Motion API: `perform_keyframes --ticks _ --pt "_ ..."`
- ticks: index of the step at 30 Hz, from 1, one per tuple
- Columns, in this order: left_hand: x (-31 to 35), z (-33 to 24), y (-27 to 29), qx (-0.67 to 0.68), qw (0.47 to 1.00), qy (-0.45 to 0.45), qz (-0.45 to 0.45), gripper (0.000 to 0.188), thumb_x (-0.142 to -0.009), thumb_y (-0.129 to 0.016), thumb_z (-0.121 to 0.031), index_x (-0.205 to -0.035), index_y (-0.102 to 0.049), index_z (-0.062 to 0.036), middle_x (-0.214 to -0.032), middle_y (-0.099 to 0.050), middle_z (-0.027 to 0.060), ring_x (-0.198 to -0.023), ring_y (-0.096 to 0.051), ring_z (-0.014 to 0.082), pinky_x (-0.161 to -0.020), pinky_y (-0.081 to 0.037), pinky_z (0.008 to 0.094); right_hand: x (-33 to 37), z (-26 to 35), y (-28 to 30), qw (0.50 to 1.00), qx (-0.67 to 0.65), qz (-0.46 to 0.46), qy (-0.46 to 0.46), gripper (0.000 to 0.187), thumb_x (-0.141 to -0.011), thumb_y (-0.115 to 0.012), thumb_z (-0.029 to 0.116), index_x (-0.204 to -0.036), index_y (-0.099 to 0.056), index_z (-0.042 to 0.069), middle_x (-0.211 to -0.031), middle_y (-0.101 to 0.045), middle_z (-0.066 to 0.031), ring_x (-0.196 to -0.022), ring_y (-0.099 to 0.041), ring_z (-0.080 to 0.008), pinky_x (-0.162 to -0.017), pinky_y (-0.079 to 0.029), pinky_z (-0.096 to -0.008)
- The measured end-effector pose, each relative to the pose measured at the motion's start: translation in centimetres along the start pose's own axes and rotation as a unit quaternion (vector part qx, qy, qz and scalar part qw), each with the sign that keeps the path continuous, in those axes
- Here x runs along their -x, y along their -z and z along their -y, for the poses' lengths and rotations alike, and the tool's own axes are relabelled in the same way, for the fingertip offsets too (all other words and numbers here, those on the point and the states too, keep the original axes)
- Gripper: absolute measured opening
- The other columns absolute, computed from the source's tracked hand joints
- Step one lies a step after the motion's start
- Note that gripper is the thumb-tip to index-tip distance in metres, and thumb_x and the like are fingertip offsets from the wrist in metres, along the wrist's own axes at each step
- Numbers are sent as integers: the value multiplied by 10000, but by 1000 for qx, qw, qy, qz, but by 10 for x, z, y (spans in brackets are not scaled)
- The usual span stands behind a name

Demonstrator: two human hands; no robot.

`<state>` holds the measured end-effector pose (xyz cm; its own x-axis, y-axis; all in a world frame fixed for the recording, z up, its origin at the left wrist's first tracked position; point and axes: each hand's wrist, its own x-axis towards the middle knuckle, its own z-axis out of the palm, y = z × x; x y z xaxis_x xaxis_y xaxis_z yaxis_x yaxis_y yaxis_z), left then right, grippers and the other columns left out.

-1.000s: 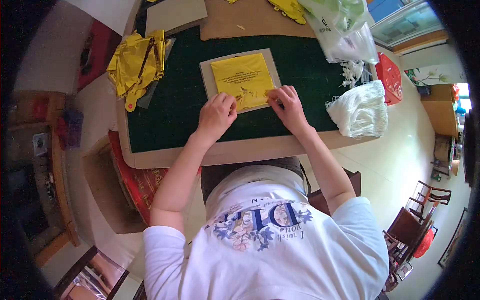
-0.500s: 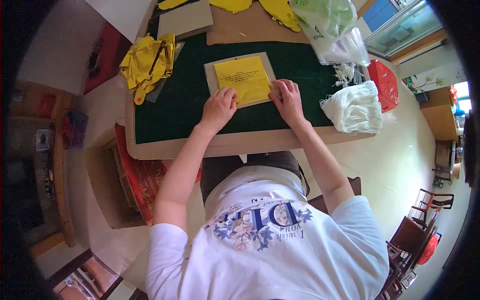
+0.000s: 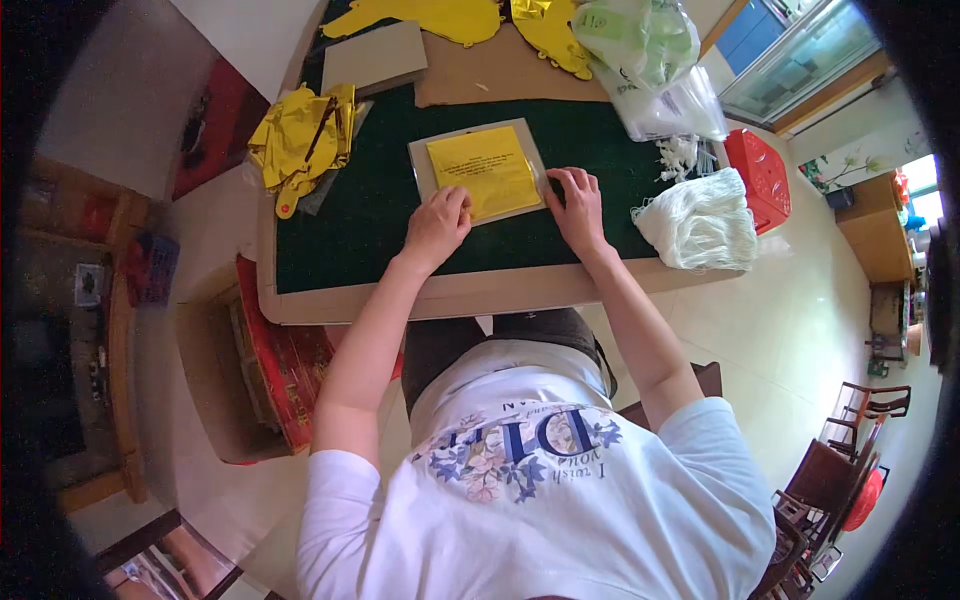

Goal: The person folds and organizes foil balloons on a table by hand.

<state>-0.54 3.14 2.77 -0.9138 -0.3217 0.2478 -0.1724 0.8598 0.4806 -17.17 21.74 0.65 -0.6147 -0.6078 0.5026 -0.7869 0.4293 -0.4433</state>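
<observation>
A flat clear plastic bag (image 3: 425, 178) lies on the dark green table cover, with a folded yellow sheet (image 3: 480, 165) bearing small dark print and a greyish backing inside it. At its lower left corner, my left hand (image 3: 438, 228) has its fingers curled closed on the bag's edge. My right hand (image 3: 577, 208) is at the opposite side, thumb and bent fingers closing about the right edge. Both palms stay low over the table.
Shiny gold foil pieces (image 3: 300, 140) are heaped at the left. A stack of grey cards (image 3: 375, 60) and flat yellow balloons (image 3: 430, 18) lie farther back. White string (image 3: 695, 220), clear plastic bags (image 3: 665, 100) and a red box (image 3: 757, 180) stand along the right side.
My right fingers have shifted slightly at the bag's right edge, and the loose plastic beside them shows less. My left hand stays at the lower left corner. The whole view has shifted slightly.
</observation>
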Motion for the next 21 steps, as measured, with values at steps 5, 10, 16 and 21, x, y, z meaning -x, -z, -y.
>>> perform_keyframes --ticks 5,10,16,21 --pt "6 8 1 7 999 -24 -41 134 -799 -617 -61 -897 -526 -69 -853 -570 78 -837 -592 260 -715 -502 376 0 -4 0 1000 -5 3 7 272 -804 -671 126 -1066 -601 99 -1084 -570 -120 -1001 -528 -331 -857 -457 -419" --pt "17 20 12 -26 996 -20 -77 143 -780 -629 -50 -879 -528 -69 -849 -552 78 -859 -562 267 -740 -485 375 -1 -2 0 1000 -17 -1 7 279 -798 -668 123 -1068 -597 109 -1086 -561 -126 -1002 -522 -342 -849 -459 -435" --pt "25 35 18 -67 990 -26 -120 149 -780 -620 -28 -900 -537 -58 -902 -554 96 -870 -554 294 -748 -475 393 -3 0 1 1000 -10 -3 15 272 -802 -668 116 -1065 -601 103 -1075 -560 -126 -993 -520 -337 -844 -453 -434" --pt "31 26 13 10 979 122 -165 188 -858 -611 -80 -1039 -571 -48 -885 -606 95 -821 -584 258 -748 -485 363 -2 1 4 1000 -13 2 -5 286 -798 -666 94 -1078 -603 95 -1079 -571 -120 -1017 -516 -316 -883 -445 -402"
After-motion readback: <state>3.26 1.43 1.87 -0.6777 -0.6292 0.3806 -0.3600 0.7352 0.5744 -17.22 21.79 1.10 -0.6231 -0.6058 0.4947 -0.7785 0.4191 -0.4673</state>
